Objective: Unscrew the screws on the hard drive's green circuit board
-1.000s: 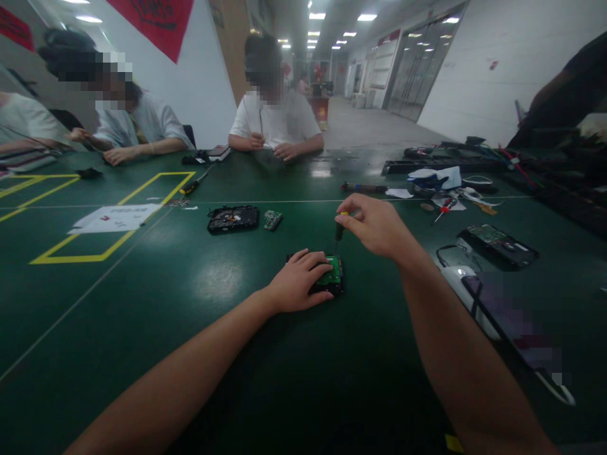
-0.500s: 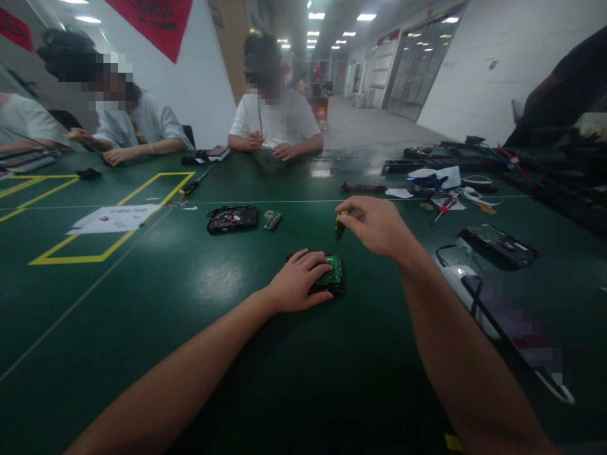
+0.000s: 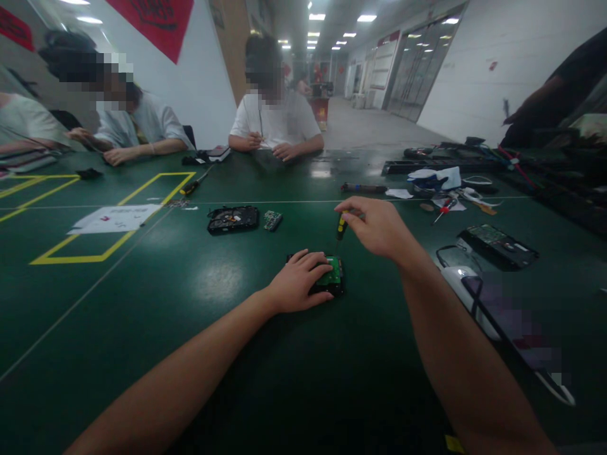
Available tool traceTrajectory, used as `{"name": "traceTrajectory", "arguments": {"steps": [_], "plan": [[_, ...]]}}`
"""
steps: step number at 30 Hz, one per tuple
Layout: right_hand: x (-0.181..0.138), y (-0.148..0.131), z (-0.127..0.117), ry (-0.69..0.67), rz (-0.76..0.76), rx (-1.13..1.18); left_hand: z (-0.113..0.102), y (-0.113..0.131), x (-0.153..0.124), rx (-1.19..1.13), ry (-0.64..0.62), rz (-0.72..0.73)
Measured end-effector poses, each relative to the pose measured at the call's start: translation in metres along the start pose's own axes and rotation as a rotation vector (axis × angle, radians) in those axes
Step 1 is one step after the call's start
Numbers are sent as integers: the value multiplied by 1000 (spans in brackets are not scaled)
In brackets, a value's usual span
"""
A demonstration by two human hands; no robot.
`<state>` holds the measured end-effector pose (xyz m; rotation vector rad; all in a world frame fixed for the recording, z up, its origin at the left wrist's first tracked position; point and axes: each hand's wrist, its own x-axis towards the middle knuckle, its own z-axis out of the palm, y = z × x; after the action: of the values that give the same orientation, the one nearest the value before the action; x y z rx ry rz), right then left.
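Note:
A small black hard drive point(image 3: 332, 283) with a green circuit board on top lies on the green table point(image 3: 199, 297) in front of me. My left hand point(image 3: 296, 281) rests flat over its left part, fingers spread and pressing it down. My right hand point(image 3: 377, 226) is closed in a pinch round the top of a yellow-and-black screwdriver point(image 3: 340, 229), which stands nearly upright with its tip over the board's far right corner.
An opened hard drive point(image 3: 232, 218) and a loose green board point(image 3: 272, 219) lie farther back. Another drive point(image 3: 497, 244), cables and small tools lie at the right. A white sheet point(image 3: 114, 217) sits in a yellow-taped box. Other people sit at the far edge.
My right hand has turned slightly on the screwdriver and shifted a little, the tool's handle showing more. My left hand and the drive have not moved.

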<state>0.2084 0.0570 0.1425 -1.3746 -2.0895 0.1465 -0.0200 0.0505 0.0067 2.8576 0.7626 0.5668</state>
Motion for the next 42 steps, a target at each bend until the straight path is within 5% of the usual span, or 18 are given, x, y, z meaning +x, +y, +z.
{"name": "traceTrajectory", "arguments": {"steps": [42], "plan": [[-1, -2, 5, 3, 62, 23, 1, 0, 1, -2, 12, 1]]}}
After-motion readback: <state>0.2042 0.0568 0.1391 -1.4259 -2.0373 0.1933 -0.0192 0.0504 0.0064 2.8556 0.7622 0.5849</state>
